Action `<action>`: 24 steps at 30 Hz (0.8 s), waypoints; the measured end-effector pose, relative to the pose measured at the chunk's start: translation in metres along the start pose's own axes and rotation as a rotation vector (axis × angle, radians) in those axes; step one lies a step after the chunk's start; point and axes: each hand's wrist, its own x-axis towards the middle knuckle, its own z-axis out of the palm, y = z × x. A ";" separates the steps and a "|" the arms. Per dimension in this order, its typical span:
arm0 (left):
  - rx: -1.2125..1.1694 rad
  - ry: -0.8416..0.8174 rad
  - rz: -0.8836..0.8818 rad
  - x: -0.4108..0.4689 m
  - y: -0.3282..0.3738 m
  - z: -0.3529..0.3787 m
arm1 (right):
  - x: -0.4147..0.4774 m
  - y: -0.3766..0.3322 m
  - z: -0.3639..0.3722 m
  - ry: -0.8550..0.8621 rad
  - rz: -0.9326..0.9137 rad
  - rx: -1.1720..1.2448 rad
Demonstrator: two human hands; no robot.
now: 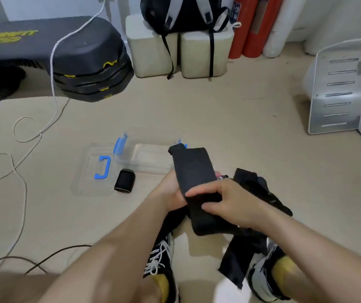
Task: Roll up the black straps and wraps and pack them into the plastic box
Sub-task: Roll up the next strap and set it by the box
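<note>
A wide black wrap [193, 169] stands up between my hands at the centre of the head view. My left hand [170, 189] grips it from the left, mostly hidden behind it. My right hand [221, 200] curls its fingers over the wrap's lower part. More black straps [260, 191] lie heaped on the floor to the right and trail down under my arms. One rolled black wrap [125, 180] stands on the floor beside the clear plastic box [149, 157], which is open. Its clear lid [92, 171] with a blue handle lies to its left.
My two shoes [159, 265] are at the bottom. White and dark cables [22, 171] loop across the floor at left. Stacked black step platforms [83, 62] sit far left, a backpack [183, 14] on foam blocks at the back, a white metal rack [345, 88] at right.
</note>
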 end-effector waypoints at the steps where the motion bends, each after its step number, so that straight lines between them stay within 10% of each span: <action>1: -0.092 0.027 0.051 0.004 0.004 -0.002 | -0.001 0.012 0.010 -0.005 0.009 0.011; 5: -0.386 0.008 0.157 0.019 0.019 -0.038 | -0.004 0.061 0.028 -0.001 0.134 0.056; 12: 0.237 0.256 0.292 0.033 -0.008 -0.029 | 0.006 0.097 0.034 -0.147 0.165 -0.105; 17: 0.348 0.243 0.241 0.041 -0.038 -0.032 | 0.021 0.091 0.005 0.320 0.407 0.561; 24: 0.545 0.059 0.111 0.042 -0.066 -0.049 | 0.057 0.086 0.038 0.414 0.385 0.356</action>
